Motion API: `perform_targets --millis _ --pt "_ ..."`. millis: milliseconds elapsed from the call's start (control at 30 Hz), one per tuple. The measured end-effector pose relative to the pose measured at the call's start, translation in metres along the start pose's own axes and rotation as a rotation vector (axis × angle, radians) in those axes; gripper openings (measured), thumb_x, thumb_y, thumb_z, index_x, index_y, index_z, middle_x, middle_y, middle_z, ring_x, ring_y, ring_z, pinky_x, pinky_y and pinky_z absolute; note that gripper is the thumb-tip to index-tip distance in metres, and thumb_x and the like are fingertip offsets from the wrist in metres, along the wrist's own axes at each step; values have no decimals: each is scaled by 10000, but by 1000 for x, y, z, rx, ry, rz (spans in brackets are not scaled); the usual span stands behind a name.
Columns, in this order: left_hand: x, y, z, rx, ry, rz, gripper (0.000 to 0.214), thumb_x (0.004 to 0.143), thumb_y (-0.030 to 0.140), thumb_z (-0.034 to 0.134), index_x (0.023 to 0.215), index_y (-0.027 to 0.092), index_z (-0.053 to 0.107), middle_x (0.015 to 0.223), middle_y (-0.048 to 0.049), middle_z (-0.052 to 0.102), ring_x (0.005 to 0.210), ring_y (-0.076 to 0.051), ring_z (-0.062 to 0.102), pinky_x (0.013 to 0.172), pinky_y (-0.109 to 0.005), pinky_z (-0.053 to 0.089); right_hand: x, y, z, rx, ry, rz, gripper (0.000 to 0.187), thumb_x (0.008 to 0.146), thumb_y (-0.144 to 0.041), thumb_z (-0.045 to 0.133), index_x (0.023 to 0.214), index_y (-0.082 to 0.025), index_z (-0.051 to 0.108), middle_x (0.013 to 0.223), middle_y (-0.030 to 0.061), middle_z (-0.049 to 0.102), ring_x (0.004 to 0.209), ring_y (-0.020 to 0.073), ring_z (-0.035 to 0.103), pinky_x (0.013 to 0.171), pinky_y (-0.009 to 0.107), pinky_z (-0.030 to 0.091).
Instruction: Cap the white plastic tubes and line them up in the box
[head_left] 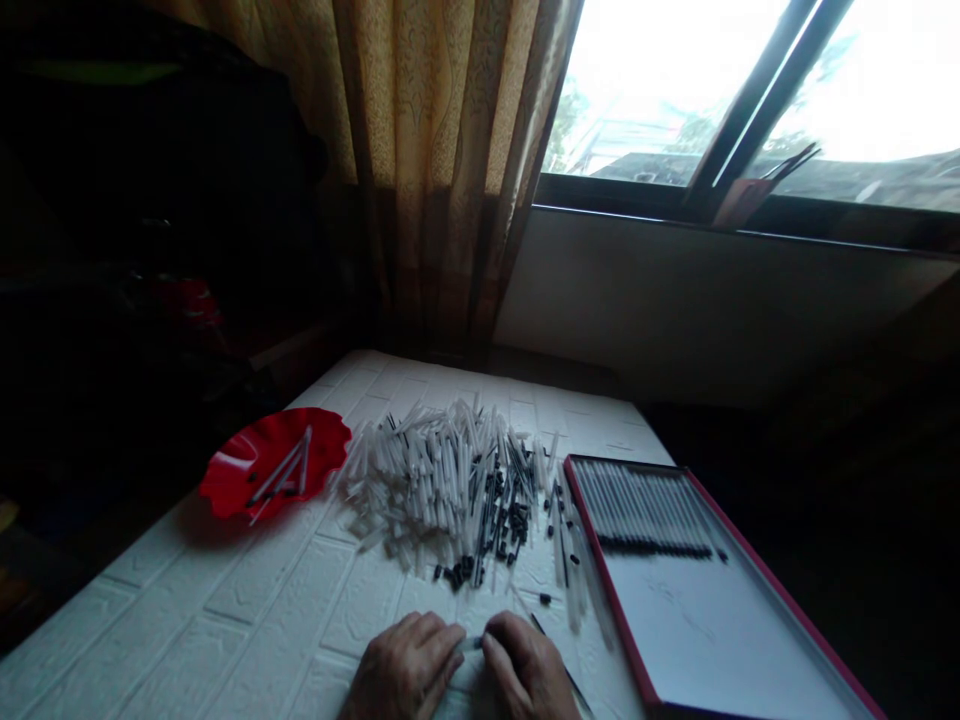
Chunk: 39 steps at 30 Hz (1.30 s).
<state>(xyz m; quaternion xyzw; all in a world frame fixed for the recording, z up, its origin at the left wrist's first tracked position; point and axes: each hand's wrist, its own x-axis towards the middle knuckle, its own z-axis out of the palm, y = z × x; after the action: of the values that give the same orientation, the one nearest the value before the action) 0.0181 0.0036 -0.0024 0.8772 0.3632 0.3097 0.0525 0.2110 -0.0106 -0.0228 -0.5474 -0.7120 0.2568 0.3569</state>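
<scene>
At the table's near edge, my left hand (409,665) is closed on a clear pen barrel (469,645), mostly hidden by the fingers. My right hand (529,665) pinches its other end, where a small dark part shows; I cannot tell its exact shape. A thin dark refill (570,678) lies beside my right hand. Beyond both hands spreads a large heap of clear pen barrels (427,470), with dark refills (491,505) and small black pen caps (517,520) along its right side. One black cap (545,598) lies apart, just past my right hand.
To the right, a red-edged tray (720,640) holds a row of pens (645,500) with black ends. A red wavy-rimmed bowl (232,465) with a few pen pieces stands left on the white brick-patterned table (247,610). Curtain (427,130) and window (660,90) are behind.
</scene>
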Motion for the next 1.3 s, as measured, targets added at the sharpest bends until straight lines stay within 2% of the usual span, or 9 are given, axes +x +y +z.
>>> perform_targets --millis 233,400,500,633,833,1033,1133,1233,1300 --pt "-4 0 1 9 -52 -39 315 1021 301 289 1052 231 594 809 -27 702 699 -179 684 622 -247 558 3 -3 -5 -20 -22 2 380 946 -357 364 669 -198 569 572 5 583 535 144 562 513 207 427" --pt "-5 0 0 8 -95 -58 272 1009 299 326 1078 245 584 848 -27 705 732 -192 684 636 -264 553 2 -4 -8 127 -83 -25 362 913 -445 479 1063 -175 667 879 87 742 708 179 688 665 227 521" --pt "-5 0 0 0 -89 -55 253 1002 327 358 1079 245 584 855 -27 708 739 -193 683 649 -263 549 0 0 -7 201 -85 12 453 917 -539 452 938 -179 726 812 99 759 727 201 707 676 235 528" --pt "-4 -1 -2 -6 -103 -69 253 998 324 364 1059 233 592 856 -31 715 751 -202 681 668 -279 547 -1 3 -3 272 -51 131 613 892 -661 401 755 -169 740 609 72 710 564 177 653 564 226 497" --pt "-2 -3 -6 -67 -210 -151 165 958 265 468 940 229 628 816 -25 706 750 -204 673 649 -277 535 0 5 2 276 -20 189 674 885 -679 378 569 -168 684 521 49 644 498 151 583 504 218 439" --pt "4 1 -12 -72 -239 -158 80 874 227 611 944 236 651 860 -20 717 786 -194 685 672 -254 539 6 4 -6 256 -196 177 511 803 -599 549 1012 -175 743 846 103 752 730 224 679 675 286 517" --pt "3 -12 -21 -29 -201 -160 97 866 286 635 957 262 658 871 -1 722 793 -183 691 690 -247 544 10 2 -8 227 -275 162 386 808 -481 557 939 -177 754 871 108 757 807 245 691 743 302 513" --pt "0 -44 -32 150 -28 -289 121 909 308 561 957 275 667 909 4 731 868 -172 692 791 -249 540 12 1 -10 211 -234 191 367 824 -450 501 885 -166 725 847 108 745 813 246 682 740 294 507" --pt "-3 -70 -39 230 20 -374 179 923 265 504 987 238 669 950 -43 725 895 -209 687 800 -308 544 13 0 -10 205 -196 216 360 826 -450 474 858 -163 688 803 96 721 762 233 666 686 279 504"
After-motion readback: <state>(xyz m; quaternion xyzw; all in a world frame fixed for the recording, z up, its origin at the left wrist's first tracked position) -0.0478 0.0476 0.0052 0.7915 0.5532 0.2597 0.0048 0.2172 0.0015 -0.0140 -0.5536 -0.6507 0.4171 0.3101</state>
